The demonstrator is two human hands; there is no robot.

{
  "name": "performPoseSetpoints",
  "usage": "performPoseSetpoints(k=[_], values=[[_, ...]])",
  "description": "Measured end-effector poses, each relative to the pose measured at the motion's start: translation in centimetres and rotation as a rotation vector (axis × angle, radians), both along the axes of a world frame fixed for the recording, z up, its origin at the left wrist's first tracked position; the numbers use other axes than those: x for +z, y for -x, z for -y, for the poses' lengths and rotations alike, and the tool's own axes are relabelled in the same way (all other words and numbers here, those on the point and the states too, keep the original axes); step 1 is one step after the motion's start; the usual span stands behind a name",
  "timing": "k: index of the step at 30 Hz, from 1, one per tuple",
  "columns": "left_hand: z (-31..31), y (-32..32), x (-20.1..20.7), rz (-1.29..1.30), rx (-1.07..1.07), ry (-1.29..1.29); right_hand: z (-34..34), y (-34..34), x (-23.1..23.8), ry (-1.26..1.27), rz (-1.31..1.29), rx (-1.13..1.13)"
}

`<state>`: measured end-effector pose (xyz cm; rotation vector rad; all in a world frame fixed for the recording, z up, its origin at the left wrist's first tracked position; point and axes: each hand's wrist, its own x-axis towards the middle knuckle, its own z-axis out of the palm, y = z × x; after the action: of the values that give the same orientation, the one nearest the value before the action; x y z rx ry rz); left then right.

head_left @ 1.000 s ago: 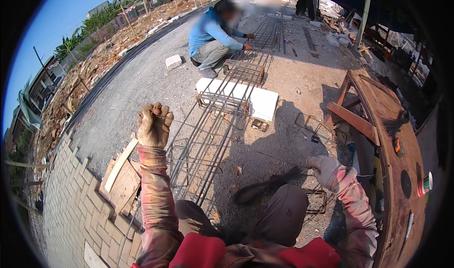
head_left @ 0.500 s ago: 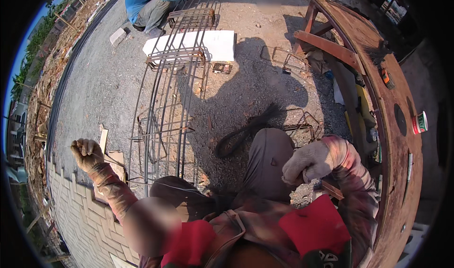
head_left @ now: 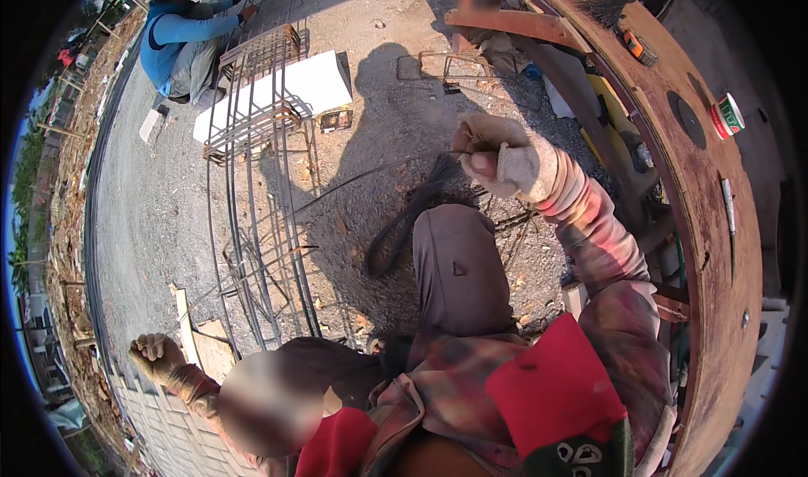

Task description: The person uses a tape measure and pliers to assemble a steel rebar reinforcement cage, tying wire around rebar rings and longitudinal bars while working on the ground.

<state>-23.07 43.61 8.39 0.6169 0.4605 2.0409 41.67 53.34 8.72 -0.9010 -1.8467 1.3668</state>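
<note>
My right hand (head_left: pixel 509 159), in a pale knit glove, is raised in front of my knee. Its thumb and fingers pinch a thin dark wire (head_left: pixel 370 172) that stretches left toward the rebar cage (head_left: pixel 240 241). Out at the lower left, my gloved left hand (head_left: pixel 158 356) is closed; what it holds, if anything, is too small to make out. The long rebar cage, with its bent stirrups, lies on the ground ahead of me. Beside my knee is a looped bundle of dark thin wire (head_left: pixel 387 246), its upper end behind the pinched wire.
A wooden table (head_left: pixel 707 225) runs along my right, bearing a tape measure (head_left: pixel 640 48) and a white-and-red cup (head_left: pixel 726 117). Loose stirrups (head_left: pixel 446 66) lie near its leg. A white board (head_left: pixel 316 86) sits under the cage. Another person (head_left: pixel 181 44) crouches at the far left.
My right hand has risen and moved forward, and a wire now shows in its pinch. My left hand has dropped lower. The view has shifted, moving the cage leftward.
</note>
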Motion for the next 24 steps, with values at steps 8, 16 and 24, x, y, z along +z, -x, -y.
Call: performPoseSetpoints(k=[8,16,24], values=[[0.0,1.8,0.8,-0.134,0.231,-0.025,3.2,1.5,-1.1,0.229,0.105,0.876],[-0.8,-3.1,2.4,-0.1,-0.107,-0.191,-0.6,-2.1,-1.2,-0.185,0.557,0.095],[-0.8,-0.7,0.3,-0.104,0.064,-0.058,2.4,-3.6,1.9,0.247,-0.352,0.212]])
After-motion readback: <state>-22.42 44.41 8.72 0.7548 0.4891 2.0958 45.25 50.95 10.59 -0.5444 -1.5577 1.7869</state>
